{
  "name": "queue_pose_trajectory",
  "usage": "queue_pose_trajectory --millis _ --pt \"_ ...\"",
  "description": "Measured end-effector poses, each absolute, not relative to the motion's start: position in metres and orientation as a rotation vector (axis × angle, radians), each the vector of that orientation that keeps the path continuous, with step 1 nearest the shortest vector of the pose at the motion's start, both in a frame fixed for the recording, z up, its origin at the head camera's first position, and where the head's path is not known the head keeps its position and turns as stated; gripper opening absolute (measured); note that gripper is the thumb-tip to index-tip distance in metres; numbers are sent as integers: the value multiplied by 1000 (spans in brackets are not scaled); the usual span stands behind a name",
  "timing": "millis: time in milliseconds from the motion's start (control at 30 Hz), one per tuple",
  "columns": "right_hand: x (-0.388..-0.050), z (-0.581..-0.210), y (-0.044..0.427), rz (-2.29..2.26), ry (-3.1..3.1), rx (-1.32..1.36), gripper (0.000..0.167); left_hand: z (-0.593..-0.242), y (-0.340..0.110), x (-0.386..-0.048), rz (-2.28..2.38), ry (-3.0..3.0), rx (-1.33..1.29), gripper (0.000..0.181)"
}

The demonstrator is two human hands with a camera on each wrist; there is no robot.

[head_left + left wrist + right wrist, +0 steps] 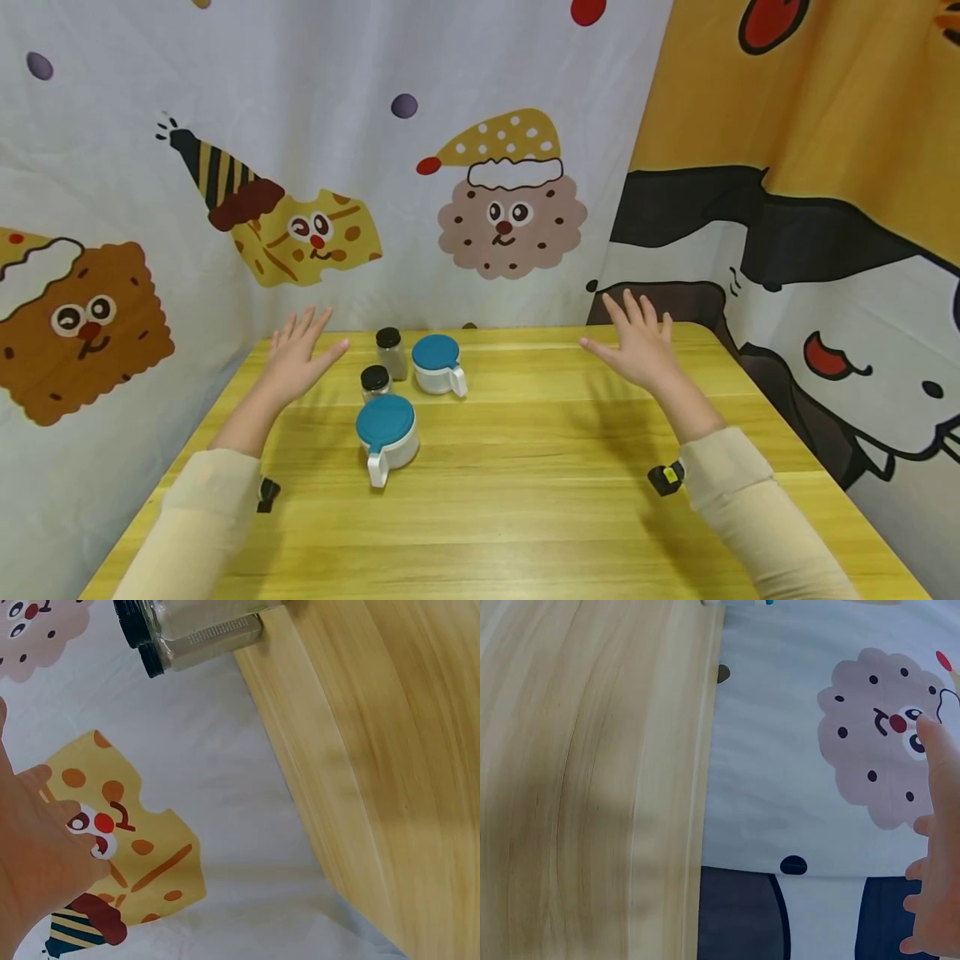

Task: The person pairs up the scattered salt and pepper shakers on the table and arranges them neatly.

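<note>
The left hand (296,360) and the right hand (637,350) are held raised with fingers spread, and nothing is gripped. Nearer the left hand, on the wooden table (517,517), are grouped two white canisters with blue lids, the front canister (401,450) and the rear canister (433,382), and two black-capped jars, the taller jar (392,358) and the shorter jar (375,381). A canister is probably best taken by its handle, its lid steadied; the front handle (378,471) is turned toward the person. The shorter jar, hemmed in behind the front canister, is best lifted straight up so that its neighbours are not knocked. Its lower part is hidden by that canister. In the left wrist view, both jars are cut off; their contents cannot be identified.
</note>
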State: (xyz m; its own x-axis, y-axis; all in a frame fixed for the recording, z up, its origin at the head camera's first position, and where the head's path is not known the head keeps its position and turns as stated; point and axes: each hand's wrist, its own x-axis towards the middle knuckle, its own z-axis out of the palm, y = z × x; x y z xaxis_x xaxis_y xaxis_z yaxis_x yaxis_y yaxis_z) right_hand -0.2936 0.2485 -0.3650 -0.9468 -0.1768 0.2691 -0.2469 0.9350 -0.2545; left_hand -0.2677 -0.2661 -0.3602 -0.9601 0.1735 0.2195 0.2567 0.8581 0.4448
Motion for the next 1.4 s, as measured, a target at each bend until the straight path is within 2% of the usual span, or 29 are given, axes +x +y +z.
queue_pose_trajectory --millis 1400 --pt "-269 -377 211 611 -2683 449 89 -386 -268 -259 -1033 -2697 -370 71"
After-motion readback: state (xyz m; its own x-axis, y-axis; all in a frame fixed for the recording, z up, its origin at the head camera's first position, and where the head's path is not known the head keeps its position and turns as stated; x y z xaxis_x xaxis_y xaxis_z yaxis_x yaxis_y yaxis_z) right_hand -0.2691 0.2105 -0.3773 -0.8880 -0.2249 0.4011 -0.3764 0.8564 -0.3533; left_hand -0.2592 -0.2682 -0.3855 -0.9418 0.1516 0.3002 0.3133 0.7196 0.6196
